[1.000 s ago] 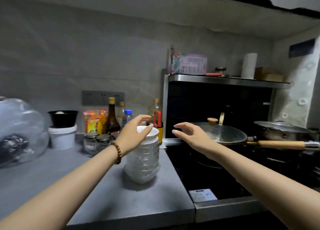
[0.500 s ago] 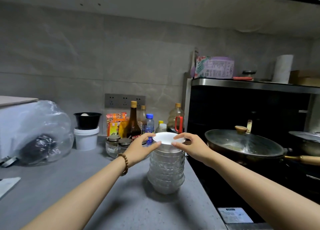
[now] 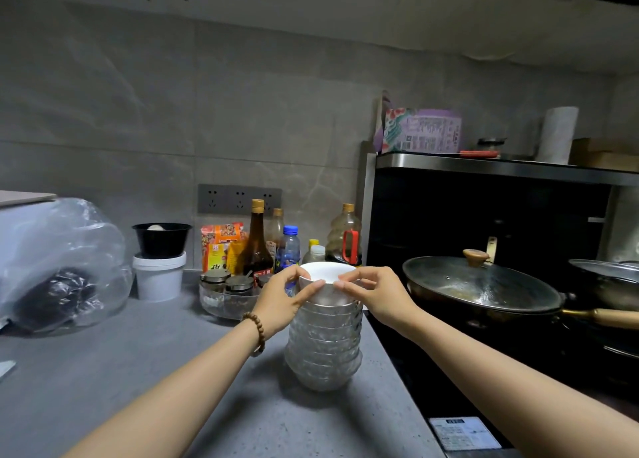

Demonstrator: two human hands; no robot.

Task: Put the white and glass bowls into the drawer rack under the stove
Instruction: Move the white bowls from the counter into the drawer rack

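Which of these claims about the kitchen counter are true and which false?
1. Both hands grip the white bowl on top of the glass bowl stack. True: left hand, right hand.
2. The stack sits inside a drawer. False: it stands on the grey counter.
3. The wok is covered by a lid. True.
4. The left wrist is bare. False: it wears a bead bracelet.
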